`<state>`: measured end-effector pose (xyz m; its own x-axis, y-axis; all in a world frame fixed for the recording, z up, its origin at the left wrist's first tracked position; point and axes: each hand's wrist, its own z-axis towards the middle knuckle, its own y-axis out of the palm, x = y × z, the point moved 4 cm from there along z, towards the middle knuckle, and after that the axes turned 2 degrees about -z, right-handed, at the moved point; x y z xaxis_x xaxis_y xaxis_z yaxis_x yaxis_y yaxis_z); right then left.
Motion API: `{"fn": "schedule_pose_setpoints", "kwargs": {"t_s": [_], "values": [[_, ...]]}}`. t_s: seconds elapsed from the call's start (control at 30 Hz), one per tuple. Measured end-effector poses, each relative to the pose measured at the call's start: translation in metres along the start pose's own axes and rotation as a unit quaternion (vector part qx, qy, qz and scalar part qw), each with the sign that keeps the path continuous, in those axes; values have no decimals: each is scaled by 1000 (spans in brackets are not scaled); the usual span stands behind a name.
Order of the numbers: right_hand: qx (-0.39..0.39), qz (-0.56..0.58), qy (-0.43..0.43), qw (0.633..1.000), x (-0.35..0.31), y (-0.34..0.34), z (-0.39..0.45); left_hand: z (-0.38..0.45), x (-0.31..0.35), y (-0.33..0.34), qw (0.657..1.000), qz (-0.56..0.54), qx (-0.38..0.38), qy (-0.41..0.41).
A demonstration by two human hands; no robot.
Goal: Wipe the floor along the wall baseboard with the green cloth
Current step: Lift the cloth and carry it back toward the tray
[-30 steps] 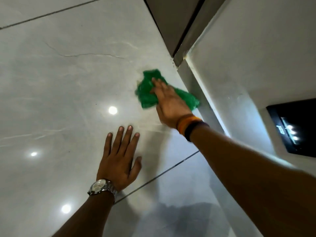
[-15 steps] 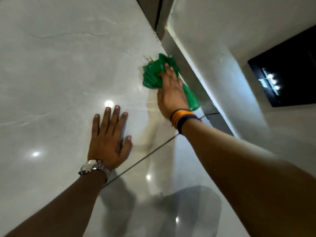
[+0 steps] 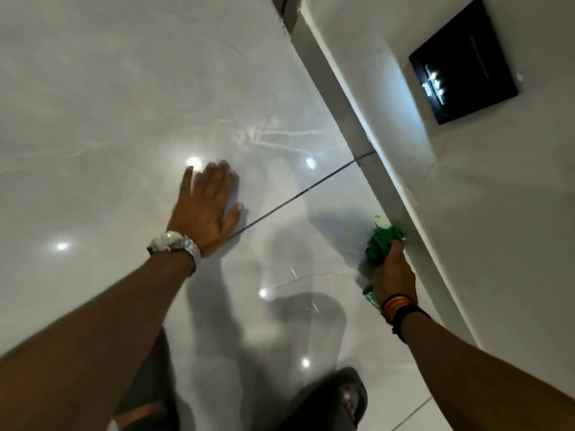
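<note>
the floor [image 3: 130, 98] was glossy pale tile with faint veining, showing several bright reflected light spots and dark shadows of the arms. a dark grout line [image 3: 298, 195] ran diagonally from beside the left hand to the baseboard. the baseboard [image 3: 345, 98] was a grey strip running from top centre down toward the right, meeting the floor along a straight edge. above it stood a white wall [image 3: 485, 213] carrying a black rectangular panel [image 3: 463, 62] with small lit marks.

the left hand [image 3: 207, 209] lay flat and released, palm down on the tile, fingers spread, with a silver watch [image 3: 174, 245] at the wrist. the right hand [image 3: 393, 272] was clenched around the green cloth [image 3: 381, 244], which was bunched on the floor, touching the foot of the baseboard; a second bit of green showed under the wrist. coloured bands [image 3: 398, 307] circled that wrist.

open tile lay wide to the left and above the left hand. between the two hands the floor was bare. at the bottom edge were two sandalled feet [image 3: 342, 399], blurred
</note>
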<state>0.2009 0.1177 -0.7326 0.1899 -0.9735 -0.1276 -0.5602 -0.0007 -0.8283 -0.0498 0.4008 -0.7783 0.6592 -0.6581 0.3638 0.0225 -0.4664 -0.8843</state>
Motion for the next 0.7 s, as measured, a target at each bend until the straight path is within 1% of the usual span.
{"fn": "schedule_pose_setpoints", "kwargs": {"t_s": [0.1,0.23,0.3,0.37,0.47,0.5,0.57,0.63,0.7], "values": [[3,18,-40,999,-36,-21,-40,-51,28,-19,999,-25,-30,-23],[-17,161,-30,986,-92,-45,-109,-102,74,-71,995,-63,-35,-62],[-27,232,-18,972,-120,-69,-144,-119,93,-113,995,-66,-38,-68],[-27,277,-16,960,-143,-96,-180,-131,106,-161,993,-78,-30,-78],[-17,338,-14,941,-175,-161,-239,-156,120,-257,992,-93,8,-87],[-22,368,-7,930,-186,-187,-258,-167,126,-292,992,-94,21,-80],[-42,436,34,898,-204,-242,-294,-191,136,-359,993,-93,28,-74],[-60,514,68,853,-220,-306,-336,-217,151,-431,994,-88,32,-58],[-78,597,76,795,-232,-360,-373,-240,165,-491,995,-81,47,-35]]}}
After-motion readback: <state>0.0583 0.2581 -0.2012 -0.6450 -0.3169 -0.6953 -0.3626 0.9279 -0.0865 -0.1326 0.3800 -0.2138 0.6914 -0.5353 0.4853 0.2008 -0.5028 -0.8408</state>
